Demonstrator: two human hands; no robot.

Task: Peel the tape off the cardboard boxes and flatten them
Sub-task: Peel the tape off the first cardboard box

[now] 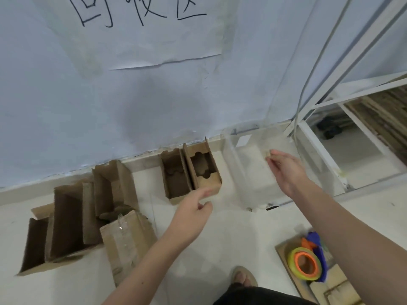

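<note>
My right hand (pixel 284 170) pinches a small brownish scrap of tape (pixel 268 153) between thumb and fingertips, held over a clear plastic bin (pixel 233 164) by the wall. My left hand (pixel 193 208) hovers with loosely curled fingers and holds nothing, just in front of a small open double cardboard box (pixel 189 172). Closer to me lies a taped cardboard box (pixel 127 243) with shiny clear tape on its top. Left of it stand two larger open cardboard boxes (pixel 66 223) and a third (pixel 114 186) against the wall.
A yellow tape roll with an orange core (pixel 305 263) sits in a blue dispenser on flattened cardboard (pixel 284 249) at lower right. My sandalled foot (pixel 243 276) is on the white floor. A white metal frame (pixel 319 148) stands to the right, and a paper-covered wall behind.
</note>
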